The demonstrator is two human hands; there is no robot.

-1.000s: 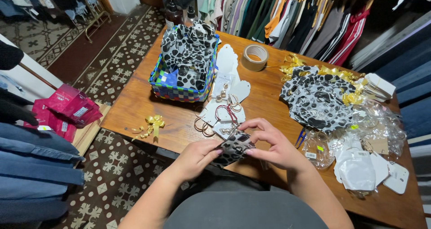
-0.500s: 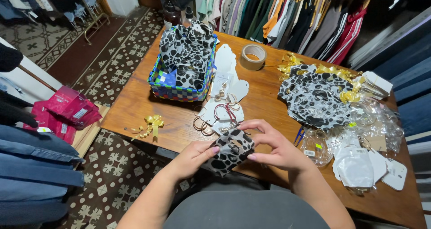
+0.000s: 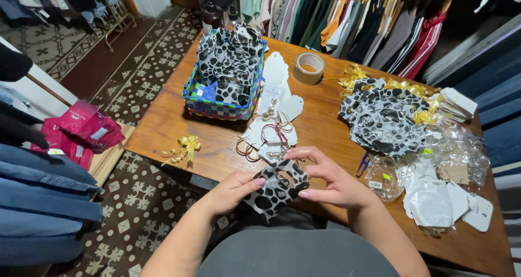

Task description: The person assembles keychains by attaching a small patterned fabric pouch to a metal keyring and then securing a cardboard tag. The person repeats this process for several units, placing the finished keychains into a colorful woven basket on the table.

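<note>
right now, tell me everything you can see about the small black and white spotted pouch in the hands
The small black and white spotted pouch looks like soft fabric or thin paper, white with irregular black blotches, slightly crumpled. It is held above the near edge of the wooden table, tilted. The left hand pinches its left side; the right hand grips its right side and top. Its opening cannot be made out.

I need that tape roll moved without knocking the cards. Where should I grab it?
Come from above and pinch the tape roll across its rim, one finger in the open core. It lies flat on the table, hole up, apart from the cards.
</note>
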